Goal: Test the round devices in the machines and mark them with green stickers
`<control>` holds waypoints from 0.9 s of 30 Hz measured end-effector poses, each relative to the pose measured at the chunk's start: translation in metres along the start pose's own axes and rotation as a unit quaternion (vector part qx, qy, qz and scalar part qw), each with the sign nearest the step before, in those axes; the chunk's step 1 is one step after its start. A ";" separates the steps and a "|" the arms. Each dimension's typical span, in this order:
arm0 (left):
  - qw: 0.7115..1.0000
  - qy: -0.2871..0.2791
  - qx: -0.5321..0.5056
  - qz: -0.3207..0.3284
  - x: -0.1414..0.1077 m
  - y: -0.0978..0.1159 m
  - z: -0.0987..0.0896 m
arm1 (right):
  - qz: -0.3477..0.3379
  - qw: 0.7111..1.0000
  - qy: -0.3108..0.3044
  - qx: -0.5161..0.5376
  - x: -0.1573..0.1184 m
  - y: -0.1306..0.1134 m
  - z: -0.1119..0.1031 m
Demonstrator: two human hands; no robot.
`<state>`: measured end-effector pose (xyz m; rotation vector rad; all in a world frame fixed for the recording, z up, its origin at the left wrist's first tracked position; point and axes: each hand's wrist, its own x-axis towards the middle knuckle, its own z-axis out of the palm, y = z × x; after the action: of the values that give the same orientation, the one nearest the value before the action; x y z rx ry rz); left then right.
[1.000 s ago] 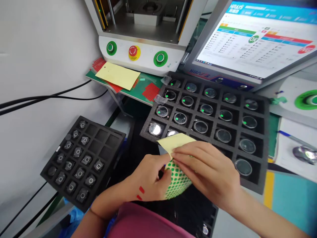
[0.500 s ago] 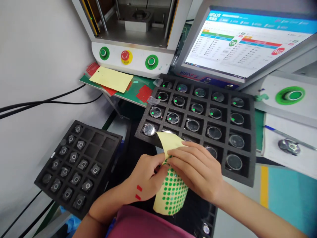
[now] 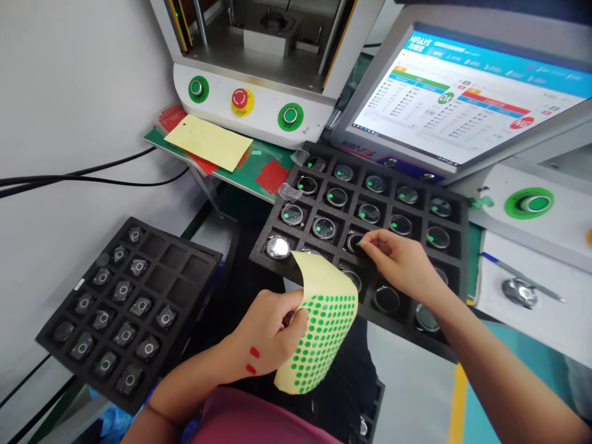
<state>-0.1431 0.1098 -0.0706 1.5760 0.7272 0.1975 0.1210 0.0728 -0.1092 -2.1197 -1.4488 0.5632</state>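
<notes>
My left hand [image 3: 272, 333] pinches the edge of a curled yellow sheet [image 3: 324, 333] covered with rows of small green dot stickers; the sheet's upper part is bare. My right hand [image 3: 404, 262] has thumb and forefinger pressed together on a green dot sticker [image 3: 359, 243], right over a round watch [image 3: 353, 241] in a black foam tray [image 3: 266, 229]. Several watches in the tray's far rows bear a green dot on their faces, such as one watch [image 3: 369, 213] just behind. The sheet partly covers watches in the near row.
A second foam tray [image 3: 178, 254] with several small watch parts lies at left. Behind stand a press machine with a red stop button [image 3: 239, 98] and a monitor [image 3: 444, 92]. A yellow card [image 3: 208, 142] lies on the green ledge. At right are a pen [image 3: 522, 277] and a loose watch [image 3: 520, 292].
My right hand has left the sticker sheet and moved up and right to a watch in the tray, with a green dot at its fingertips. My left hand still holds the sheet.
</notes>
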 end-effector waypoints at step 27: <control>0.998 0.021 -0.051 0.017 -0.004 0.008 0.007 | -0.398 0.912 0.096 0.010 -0.073 -0.081 0.011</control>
<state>-0.1400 0.1020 -0.0626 1.4913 0.7125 0.2907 0.0300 0.0311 -0.0643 -1.3234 -1.9743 0.0462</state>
